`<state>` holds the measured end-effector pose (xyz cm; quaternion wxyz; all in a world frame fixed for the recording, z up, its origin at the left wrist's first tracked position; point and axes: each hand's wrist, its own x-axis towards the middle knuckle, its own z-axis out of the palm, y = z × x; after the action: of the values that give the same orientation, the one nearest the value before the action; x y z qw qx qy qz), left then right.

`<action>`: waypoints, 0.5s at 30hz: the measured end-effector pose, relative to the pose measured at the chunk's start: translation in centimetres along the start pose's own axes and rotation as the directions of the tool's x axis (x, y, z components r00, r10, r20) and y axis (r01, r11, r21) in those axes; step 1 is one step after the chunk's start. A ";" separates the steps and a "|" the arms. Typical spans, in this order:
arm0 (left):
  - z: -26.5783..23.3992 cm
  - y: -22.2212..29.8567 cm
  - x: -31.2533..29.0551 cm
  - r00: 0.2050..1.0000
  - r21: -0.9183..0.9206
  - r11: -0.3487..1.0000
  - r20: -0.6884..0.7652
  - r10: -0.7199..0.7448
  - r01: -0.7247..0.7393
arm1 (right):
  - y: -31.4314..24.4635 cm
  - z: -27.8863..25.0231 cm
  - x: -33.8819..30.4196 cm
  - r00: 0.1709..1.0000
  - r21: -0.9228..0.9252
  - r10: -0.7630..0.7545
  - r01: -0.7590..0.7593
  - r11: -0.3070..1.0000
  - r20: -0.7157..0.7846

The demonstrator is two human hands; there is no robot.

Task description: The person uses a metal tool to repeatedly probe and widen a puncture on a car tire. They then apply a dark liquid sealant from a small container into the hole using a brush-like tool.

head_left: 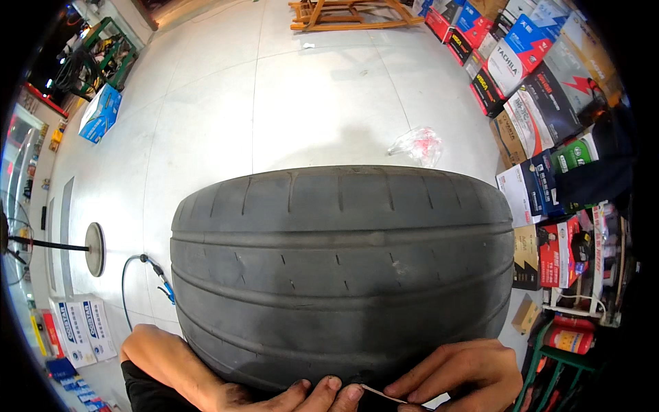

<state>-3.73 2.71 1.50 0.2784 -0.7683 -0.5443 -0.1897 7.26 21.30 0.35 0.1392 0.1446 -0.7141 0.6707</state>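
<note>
A large dark grey tyre (343, 261) stands on its tread in front of me, with worn grooves and small slits across it. My left hand (309, 397) comes in from the lower left, its fingers stretched along the tyre's near edge and the fingertips against the rubber. To the right, my right hand (470, 374) has its fingers bent and pinched around a thin pale strip (381, 393). The far end of that strip reaches the tyre close to my left fingertips. My left thumb and the underside of both hands are hidden.
A blue air hose gun (165, 287) lies left of the tyre, near a round stand base (96, 248). Beyond the tyre is a clear plastic bag (420, 145). Stacked battery cartons (542, 103) line the right side. A wooden frame (357, 17) stands far off; a blue box (101, 113) sits at left.
</note>
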 end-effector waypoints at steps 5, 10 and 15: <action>0.2 0.8 -0.3 0.995 0.002 0.996 -0.036 -0.090 0.090 | 0.2 0.4 0.2 0.999 -0.022 -0.028 0.027 0.999 -0.024; 0.2 0.4 -0.5 0.998 0.004 0.998 -0.027 -0.063 0.063 | 0.6 1.1 -0.2 0.994 0.017 -0.040 0.042 0.999 -0.105; 0.2 0.1 -0.6 0.999 -0.004 0.999 -0.016 -0.040 0.040 | 0.3 0.3 0.4 0.998 -0.026 -0.056 0.055 0.998 -0.016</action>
<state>-3.82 2.30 0.97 0.2774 -0.7561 -0.5570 -0.2025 6.76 21.01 0.25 0.1655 0.1570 -0.7170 0.6587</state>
